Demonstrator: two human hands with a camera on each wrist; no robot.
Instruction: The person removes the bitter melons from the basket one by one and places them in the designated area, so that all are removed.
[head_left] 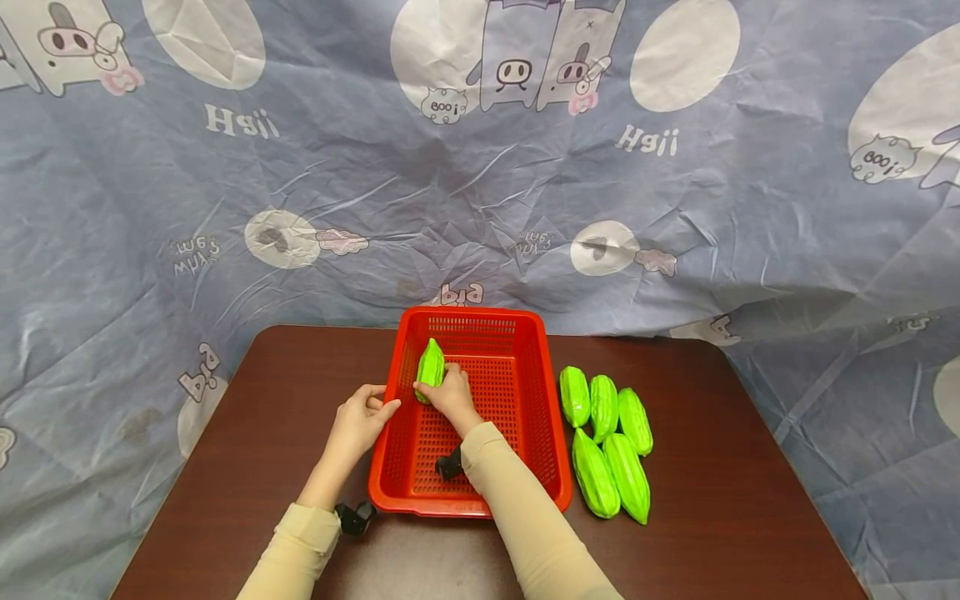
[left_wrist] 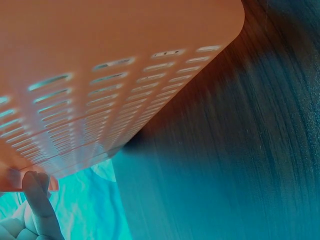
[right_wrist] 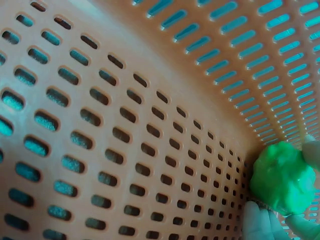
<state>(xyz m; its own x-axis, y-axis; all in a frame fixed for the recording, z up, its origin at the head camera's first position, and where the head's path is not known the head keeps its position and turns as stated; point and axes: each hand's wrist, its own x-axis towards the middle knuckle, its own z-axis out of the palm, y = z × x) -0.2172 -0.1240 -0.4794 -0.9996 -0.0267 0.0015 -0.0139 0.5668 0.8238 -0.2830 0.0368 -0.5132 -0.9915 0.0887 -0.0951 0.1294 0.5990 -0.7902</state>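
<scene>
A red perforated plastic basket [head_left: 442, 506] stands on the table. On its left rim, my left hand [head_left: 360, 421] grips the edge between thumb and fingers; the left wrist view shows curled fingers [left_wrist: 41, 205] at the rim beside the slotted outer wall [left_wrist: 125, 30]. Inside the basket, my right hand [head_left: 453, 398] holds a ridged green bitter melon [head_left: 430, 365] near the left wall, its tip pointing to the far side. The right wrist view shows the bitter melon [right_wrist: 281, 175] end-on between thumb and fingers, close to the slotted floor and wall. Whether it touches the floor, I cannot tell.
Several more bitter melons [head_left: 606, 408] lie in two rows on the table just right of the basket. The dark brown wooden table [head_left: 720, 467] extends to both sides. A blue-grey printed cloth [head_left: 435, 183] hangs behind the table's far edge.
</scene>
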